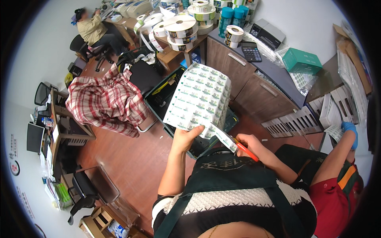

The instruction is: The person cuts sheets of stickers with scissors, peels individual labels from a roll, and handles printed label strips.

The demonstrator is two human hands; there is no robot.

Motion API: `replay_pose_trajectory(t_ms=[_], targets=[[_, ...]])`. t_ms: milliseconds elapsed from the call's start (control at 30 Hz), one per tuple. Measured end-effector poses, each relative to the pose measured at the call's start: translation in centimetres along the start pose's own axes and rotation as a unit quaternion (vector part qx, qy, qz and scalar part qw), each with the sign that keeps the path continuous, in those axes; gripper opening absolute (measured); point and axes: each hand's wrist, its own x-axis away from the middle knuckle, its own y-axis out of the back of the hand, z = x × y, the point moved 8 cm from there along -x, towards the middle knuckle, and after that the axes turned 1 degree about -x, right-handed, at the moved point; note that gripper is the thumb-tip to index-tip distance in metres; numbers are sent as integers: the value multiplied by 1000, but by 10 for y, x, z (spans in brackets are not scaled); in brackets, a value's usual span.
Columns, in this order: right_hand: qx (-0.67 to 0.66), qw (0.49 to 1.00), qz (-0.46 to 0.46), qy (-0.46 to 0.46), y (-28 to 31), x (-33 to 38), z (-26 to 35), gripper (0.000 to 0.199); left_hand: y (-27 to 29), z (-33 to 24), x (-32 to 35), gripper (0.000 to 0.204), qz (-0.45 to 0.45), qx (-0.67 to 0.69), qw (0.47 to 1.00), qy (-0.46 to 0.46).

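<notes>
My left hand (186, 139) is closed on the near edge of a large white sheet of printed labels (200, 95), thumb on top and fingers hidden beneath. Rows of small green and black prints cover the sheet, which bends down along its right side. From its near right corner runs a narrow label strip (225, 138), reaching my right hand (254, 146). That hand is closed round what look like scissors with an orange-red handle (247, 152); their blades are mostly hidden by the strip. Below the sheet stands a dark green crate (158, 104).
A red checked shirt (109, 99) drapes over a chair on the left. Label rolls (180, 29) stack on the far table. A calculator (251, 51) and green box (301, 60) lie on the cabinet. At right, a co-worker's blue-gloved hand (349, 129) holds labels. Another person (93, 29) sits far left.
</notes>
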Motion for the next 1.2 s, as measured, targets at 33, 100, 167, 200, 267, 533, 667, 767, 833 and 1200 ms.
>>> replay_pose_trajectory(t_ms=[33, 100, 167, 200, 267, 533, 667, 767, 833, 1200], targets=[[-6, 1000, 20, 4, -3, 0, -1, 39, 1, 2, 1, 63, 6, 0, 1000, -1], [10, 1000, 19, 7, -4, 1, -5, 48, 1, 4, 1, 60, 19, -13, 1000, 1], [22, 999, 21, 10, -5, 1, -5, 57, 3, 6, 2, 55, 27, -42, 999, 9], [27, 999, 24, 11, -6, 1, -4, 60, 3, 5, 3, 54, 29, -48, 998, 18], [29, 999, 35, 18, -6, 2, -5, 64, 1, 3, 3, 53, 35, -60, 997, 37], [21, 999, 29, -18, -6, 7, -11, 67, 0, 6, 1, 63, 44, -69, 996, 47], [-5, 999, 32, -10, -10, 8, -10, 63, -1, 14, 2, 68, 54, -77, 993, 73], [-8, 1000, 28, 0, -13, 6, -5, 60, -12, 12, 5, 67, 67, -82, 992, 72], [-7, 1000, 27, 1, -13, 6, -5, 58, -13, 13, 6, 65, 69, -83, 991, 84], [-65, 996, 43, -47, -22, 7, -8, 59, -22, 17, 15, 55, 93, -93, 987, 89]])
